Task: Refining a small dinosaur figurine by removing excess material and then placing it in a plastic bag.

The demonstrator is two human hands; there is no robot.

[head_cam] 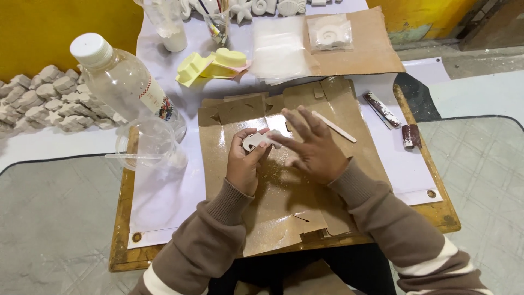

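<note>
- Brown ribbed sleeves with a cream stripe enter from the bottom edge, both forearms over flattened brown cardboard sheets (284,207) dusted with pale powder.
- Left hand (243,161): fingers curled closed around a small white plaster piece (256,140), held just above the cardboard near its middle.
- Right hand (314,147): fingers spread and mostly straight, nothing gripped; fingertips (275,138) touch the upper edge of the plaster piece.
- Just beyond the right hand, a flat wooden stick (334,127) lies slantwise on the cardboard.
- Cardboard sits on a white sheet (164,202) covering a small wooden table (123,240).
- Left of the hands: clear plastic cup (148,145) with a thin stick across its rim; behind it a clear plastic bottle (123,82), white cap, tilted.
- Right side of the sheet: two sandpaper scraps (382,109), one rolled.
- Further back: yellow moulds (215,64), a stack of clear plastic bags (279,50), one bagged white spiral cast (329,34) on a brown sheet.
- Far left, off the table: heap of pale plaster casts (49,98) against a yellow wall.
</note>
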